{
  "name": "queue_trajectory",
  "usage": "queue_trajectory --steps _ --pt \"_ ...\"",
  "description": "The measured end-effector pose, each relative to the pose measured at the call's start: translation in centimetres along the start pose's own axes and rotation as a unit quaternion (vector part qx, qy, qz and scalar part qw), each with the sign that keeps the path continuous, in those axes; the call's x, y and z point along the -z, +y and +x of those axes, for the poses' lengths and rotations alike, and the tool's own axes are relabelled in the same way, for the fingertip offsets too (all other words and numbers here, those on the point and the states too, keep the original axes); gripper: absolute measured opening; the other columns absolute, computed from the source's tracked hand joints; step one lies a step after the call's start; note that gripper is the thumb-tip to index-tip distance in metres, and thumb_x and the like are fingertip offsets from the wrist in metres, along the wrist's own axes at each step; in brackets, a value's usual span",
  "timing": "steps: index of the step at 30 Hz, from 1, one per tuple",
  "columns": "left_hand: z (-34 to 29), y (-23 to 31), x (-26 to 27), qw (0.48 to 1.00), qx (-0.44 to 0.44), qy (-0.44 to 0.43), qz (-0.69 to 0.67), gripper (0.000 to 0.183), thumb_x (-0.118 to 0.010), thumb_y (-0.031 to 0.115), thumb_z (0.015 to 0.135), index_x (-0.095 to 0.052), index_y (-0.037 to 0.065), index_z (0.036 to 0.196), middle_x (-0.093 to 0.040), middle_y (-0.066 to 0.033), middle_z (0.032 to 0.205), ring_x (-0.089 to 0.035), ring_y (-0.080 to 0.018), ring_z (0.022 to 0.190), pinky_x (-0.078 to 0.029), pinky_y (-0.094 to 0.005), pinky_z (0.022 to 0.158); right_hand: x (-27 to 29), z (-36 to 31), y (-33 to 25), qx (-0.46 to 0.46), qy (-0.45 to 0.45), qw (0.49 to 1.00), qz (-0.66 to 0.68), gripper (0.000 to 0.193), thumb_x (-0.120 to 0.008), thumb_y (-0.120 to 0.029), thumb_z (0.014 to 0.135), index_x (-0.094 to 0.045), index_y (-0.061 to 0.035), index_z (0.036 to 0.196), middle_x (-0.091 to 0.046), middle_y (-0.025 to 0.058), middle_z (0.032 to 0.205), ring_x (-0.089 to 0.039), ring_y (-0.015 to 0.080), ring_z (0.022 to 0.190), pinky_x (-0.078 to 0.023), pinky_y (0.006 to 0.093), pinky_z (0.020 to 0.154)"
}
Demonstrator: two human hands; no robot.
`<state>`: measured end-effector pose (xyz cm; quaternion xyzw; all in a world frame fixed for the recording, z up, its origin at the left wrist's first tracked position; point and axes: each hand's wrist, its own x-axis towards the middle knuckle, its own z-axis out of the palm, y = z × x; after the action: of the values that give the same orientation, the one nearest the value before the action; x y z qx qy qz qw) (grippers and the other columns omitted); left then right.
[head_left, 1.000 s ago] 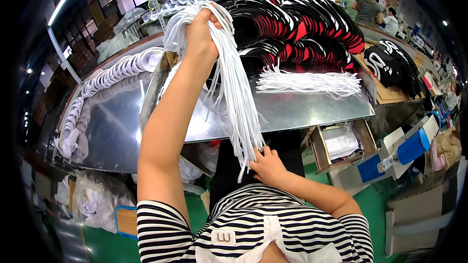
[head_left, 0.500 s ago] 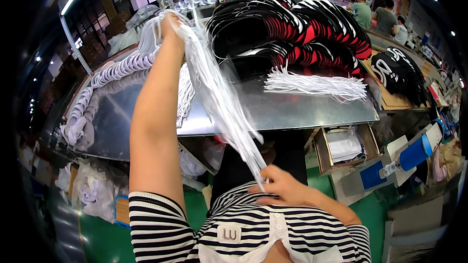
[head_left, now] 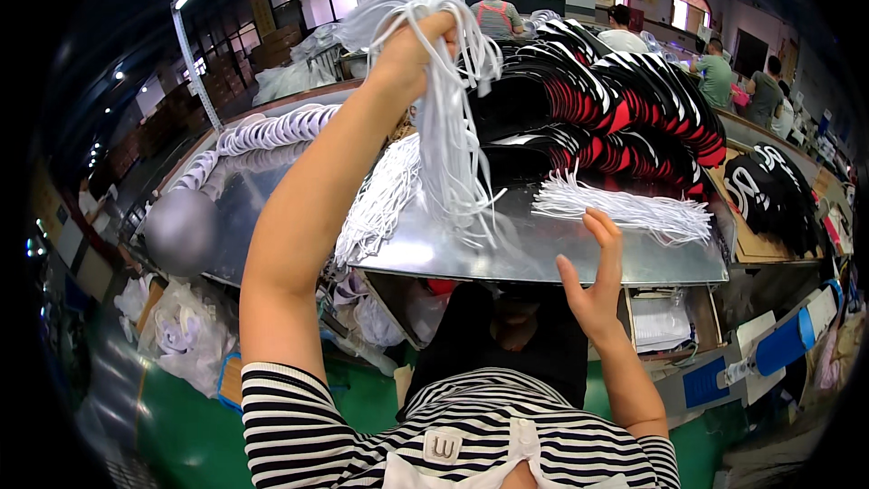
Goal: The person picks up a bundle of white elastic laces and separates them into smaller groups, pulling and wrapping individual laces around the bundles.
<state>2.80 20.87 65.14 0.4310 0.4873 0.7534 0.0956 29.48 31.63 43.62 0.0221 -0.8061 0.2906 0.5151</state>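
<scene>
My left hand (head_left: pixel 412 45) is raised above the metal table, closed around the upper part of a bundle of white laces (head_left: pixel 448 145). The loose ends hang down toward the tabletop, somewhat blurred. Lower on the right, my right hand (head_left: pixel 597 285) is empty, thumb and fingers apart, near the table's front edge. Just beyond its fingertips lies a second bundle of white laces (head_left: pixel 625 206), spread flat. More white laces (head_left: pixel 385 204) lie on the table to the left of the hanging bundle.
Stacked black and red shoe uppers (head_left: pixel 588 95) stand at the table's back. Curved white pieces (head_left: pixel 281 129) line its left side. An open drawer (head_left: pixel 665 321) sits below the metal table (head_left: pixel 534 258). A blue-topped stool (head_left: pixel 783 341) is at right. Several people work farther back.
My left hand has moved right with the laces, which now hang down instead of stretching toward my body. My right hand has let go of their ends and moved forward and right, opening.
</scene>
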Motion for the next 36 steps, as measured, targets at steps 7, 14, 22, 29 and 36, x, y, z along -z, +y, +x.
queue_trajectory --steps 7,14,22,29,36 --pt "-0.6 -1.4 -5.9 0.996 -0.008 -0.089 0.011 0.019 -0.054 0.026 0.086 -0.058 0.008 0.082 -0.055 -0.0006 0.074 -0.052 -0.0107 0.066 -0.043 -0.0262 0.06 -8.1 4.3 -2.4 0.144 -0.148 0.964 -0.168 0.046 -0.072 -0.029 0.076 -0.06 -0.0058 0.113 -0.052 0.0261 0.116 -0.045 0.0447 0.111 -0.035 0.0507 0.097" --pt "3.4 -3.6 1.4 0.974 -0.09 0.18 -0.1 0.015 -0.05 0.023 0.084 -0.049 0.011 0.076 -0.048 -0.0034 0.066 -0.044 -0.0141 0.053 -0.034 -0.0298 0.045 -10.1 -5.0 -4.6 0.191 -0.361 0.905 -0.122 0.069 -0.073 -0.045 0.07 -0.054 -0.0146 0.129 -0.053 0.0242 0.111 -0.049 0.0404 0.097 -0.035 0.0501 0.089" --pt "6.7 -5.7 18.0 0.9 -0.146 0.411 -0.018 0.017 -0.047 0.02 0.088 -0.056 0.006 0.083 -0.055 -0.0077 0.076 -0.052 -0.0179 0.063 -0.041 -0.0326 0.055 -4.0 -9.3 -6.0 0.318 -0.323 0.89 -0.05 0.036 -0.07 -0.024 0.068 -0.07 -0.0205 0.105 -0.055 -0.0048 0.09 -0.048 0.0143 0.069 -0.039 0.0306 0.066" --pt "2.3 4.4 31.1 0.714 -0.216 0.588 0.313 0.023 -0.047 0.02 0.09 -0.06 0.002 0.087 -0.061 -0.0105 0.082 -0.059 -0.0213 0.072 -0.046 -0.0339 0.063 -2.4 -11.3 -5.9 0.062 -0.415 0.887 0.19 0.034 -0.062 -0.003 0.076 -0.067 -0.0051 0.11 -0.062 0.0061 0.081 -0.06 0.0175 0.068 -0.05 0.0245 0.066" --pt "-2.7 1.7 27.4 0.806 -0.103 0.311 0.493 0.036 -0.047 0.042 0.094 -0.059 0.008 0.089 -0.058 -0.0046 0.081 -0.055 -0.0169 0.072 -0.045 -0.0339 0.063 -5.6 -6.7 -2.6 0.022 -0.209 0.974 0.082 0.036 -0.055 0.007 0.079 -0.054 0.0004 0.114 -0.051 0.0205 0.121 -0.051 0.0349 0.111 -0.04 0.0394 0.094"
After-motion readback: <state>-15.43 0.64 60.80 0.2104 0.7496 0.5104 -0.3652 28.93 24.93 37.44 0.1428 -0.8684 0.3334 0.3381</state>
